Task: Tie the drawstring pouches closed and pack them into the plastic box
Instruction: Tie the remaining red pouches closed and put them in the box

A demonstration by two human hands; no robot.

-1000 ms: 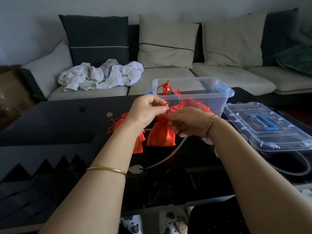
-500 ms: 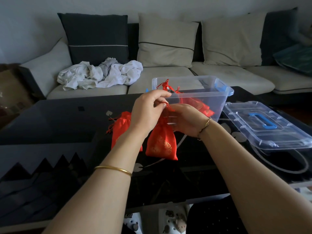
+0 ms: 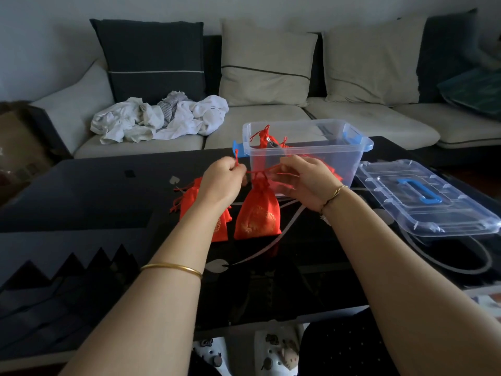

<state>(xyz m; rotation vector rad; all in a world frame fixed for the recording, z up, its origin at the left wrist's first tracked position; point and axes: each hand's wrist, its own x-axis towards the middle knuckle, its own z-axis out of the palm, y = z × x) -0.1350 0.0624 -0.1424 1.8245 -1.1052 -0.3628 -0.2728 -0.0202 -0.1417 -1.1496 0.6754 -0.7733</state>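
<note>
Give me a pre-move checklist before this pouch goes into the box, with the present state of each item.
1. Neck of the held pouch cinched: ok, gathered tight.
2. Knot finished: cannot tell; left hand and right hand pull the drawstring taut to either side.
3. Plastic box open: ok, its lid lies on the table to its right.
4. Room in box: ok, only a few pouches inside.
5. Pouches waiting on the table: not ok, still unpacked.

Lighting: dim, cool daylight, source unclear to you. Glare: soft reflections on your glossy black table (image 3: 95, 191) and clear lid (image 3: 423, 196). Shadows: weak, diffuse. Distortion: wide-angle bowing at edges. Focus: sofa (image 3: 271, 123) far right corner smeared; centre reasonably sharp.
</note>
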